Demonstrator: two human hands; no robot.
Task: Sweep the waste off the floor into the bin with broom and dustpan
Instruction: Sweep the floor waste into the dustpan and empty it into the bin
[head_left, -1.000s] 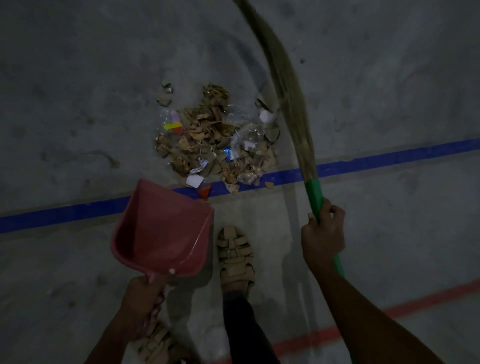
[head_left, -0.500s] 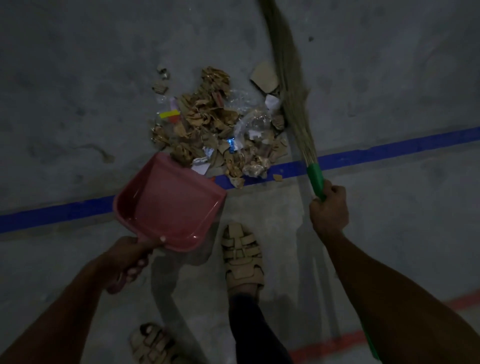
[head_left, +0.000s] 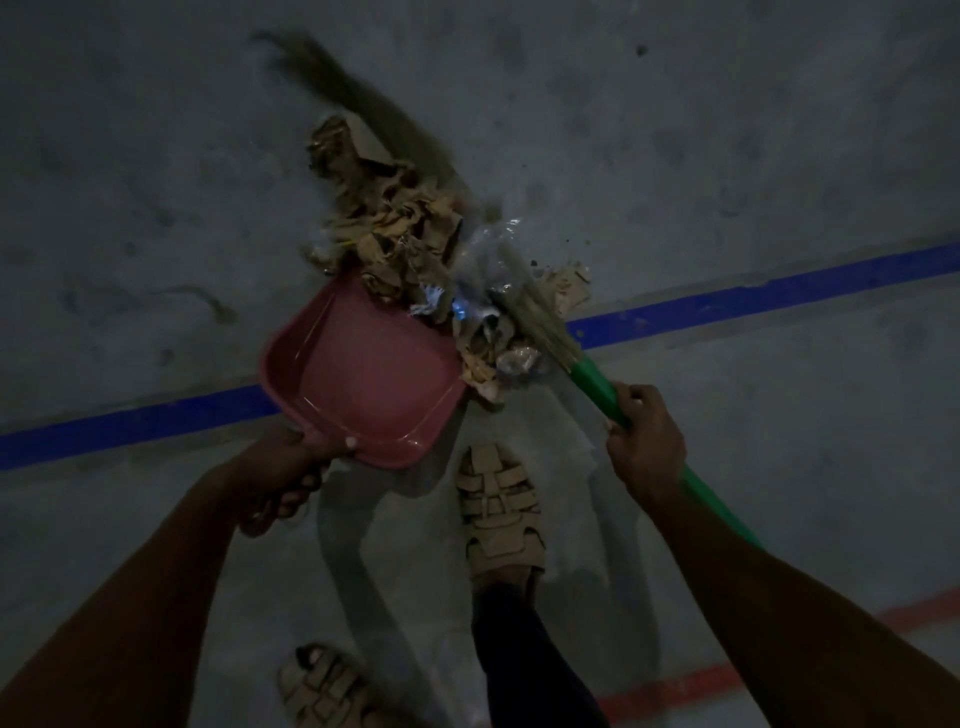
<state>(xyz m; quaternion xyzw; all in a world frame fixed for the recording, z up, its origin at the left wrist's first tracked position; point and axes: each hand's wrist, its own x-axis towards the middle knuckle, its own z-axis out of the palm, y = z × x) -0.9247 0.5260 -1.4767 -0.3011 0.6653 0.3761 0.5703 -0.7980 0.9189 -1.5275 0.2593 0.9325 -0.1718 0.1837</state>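
1. Now left hand (head_left: 283, 475) gripping the pink dustpan (head_left: 363, 384), fingers curled round its handle; right hand (head_left: 647, 441) wrapped round the green broom (head_left: 597, 387).
2. Waste (head_left: 400, 234) on the floor (head_left: 727, 156), touching the pan's mouth.
3. Risk: scraps probably escaping sideways if swept too hard.

Bare floor (head_left: 727, 156) lies open all around; the waste pile (head_left: 405, 234) and broom (head_left: 540, 317) crowd the dustpan (head_left: 363, 384) mouth.
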